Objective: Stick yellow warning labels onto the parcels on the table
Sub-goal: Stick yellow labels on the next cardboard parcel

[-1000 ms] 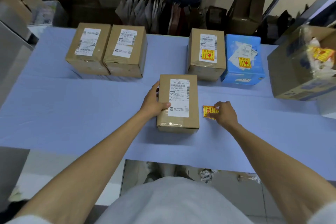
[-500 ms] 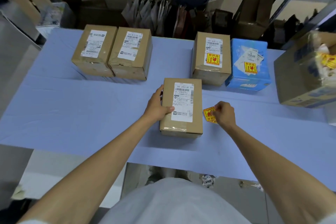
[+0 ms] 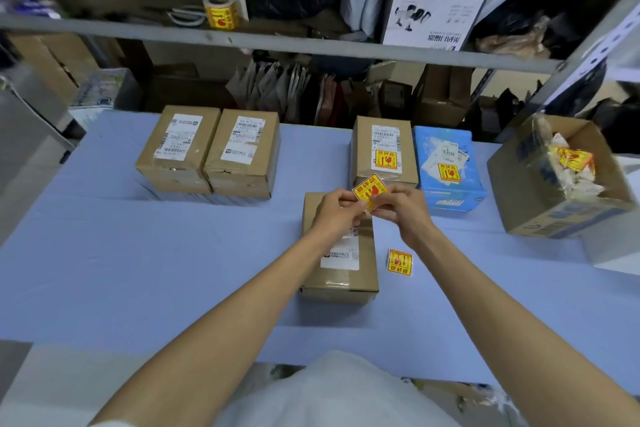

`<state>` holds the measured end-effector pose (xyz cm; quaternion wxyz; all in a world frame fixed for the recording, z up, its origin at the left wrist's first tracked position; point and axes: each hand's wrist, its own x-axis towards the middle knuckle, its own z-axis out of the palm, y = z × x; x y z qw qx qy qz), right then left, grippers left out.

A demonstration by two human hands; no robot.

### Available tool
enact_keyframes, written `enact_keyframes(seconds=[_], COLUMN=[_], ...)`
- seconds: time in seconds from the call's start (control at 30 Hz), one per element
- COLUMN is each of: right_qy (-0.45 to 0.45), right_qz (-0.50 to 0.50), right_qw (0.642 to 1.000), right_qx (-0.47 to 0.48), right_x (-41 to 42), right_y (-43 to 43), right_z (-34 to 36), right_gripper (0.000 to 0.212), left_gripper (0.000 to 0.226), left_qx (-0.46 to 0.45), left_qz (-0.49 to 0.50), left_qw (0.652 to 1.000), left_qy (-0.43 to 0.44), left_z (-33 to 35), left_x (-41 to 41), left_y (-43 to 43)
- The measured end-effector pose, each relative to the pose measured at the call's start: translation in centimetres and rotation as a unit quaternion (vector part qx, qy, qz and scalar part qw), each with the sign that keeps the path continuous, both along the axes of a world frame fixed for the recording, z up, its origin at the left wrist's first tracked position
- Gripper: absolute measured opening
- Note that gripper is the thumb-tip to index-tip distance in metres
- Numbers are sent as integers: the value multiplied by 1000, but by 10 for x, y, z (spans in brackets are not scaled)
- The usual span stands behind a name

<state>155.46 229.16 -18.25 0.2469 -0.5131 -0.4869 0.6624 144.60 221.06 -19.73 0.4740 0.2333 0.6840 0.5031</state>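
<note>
Wide open room over the left and near parts of the blue surface, from the middle box out to the left edge. Back row blocked by a far-left brown box touching a second brown box, then a gap, then a labelled brown box just beside a blue box, with a big open carton at the right and a grey shelf rail high across the back. Tight spot over the middle box's far end, filled by the left hand and right hand pinching a held yellow label, with a loose yellow label flat just right of that box.
</note>
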Motion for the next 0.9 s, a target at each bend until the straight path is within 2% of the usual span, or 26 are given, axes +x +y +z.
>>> enact_keyframes(seconds=[0.07,0.33,0.5,0.63,0.9], right_qy=[-2,-24,-56,-61,-63], right_qz=[22,72,106,106,125], right_qw=[1000,996,991,989,986], right_qx=[4,49,66,77,84], right_x=[-2,-5,-8,-9,-9], right_y=[-5,-14,-14,-14,-18], right_z=[-1,-12,-10,-8,-12], right_gripper=[14,14,10,8,12], left_gripper=[7,8,10,10,14], left_qx=[12,2,11,-12,-17], left_qz=[13,-33,6,-51,-90], left_qw=[1000,999,999,997,992], left_qy=[4,38,48,62,86], left_z=[0,-5,-4,-4,-1], left_x=[-5,-21,-30,-37,-38], left_y=[-2,-10,-11,-16,-26])
